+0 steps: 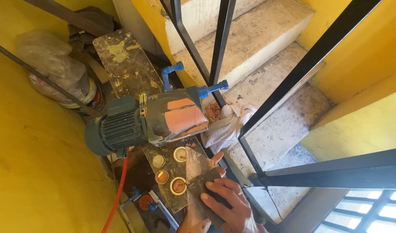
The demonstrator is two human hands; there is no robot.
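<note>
Overhead, pump (150,123), black railing (292,86), white rag (226,127)

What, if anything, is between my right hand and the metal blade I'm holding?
A dark sheet, probably sandpaper, lies between them: the right hand presses on it, and it rests on the blade. The left hand appears to hold the blade from below, with nothing visible between them.

Right hand (228,203): low in view, palm down, fingers (219,186) spread and bent, ring on one finger.
Left hand (197,221): beneath the right, mostly hidden, thumb pointing up.
Grip: both closed.
</note>
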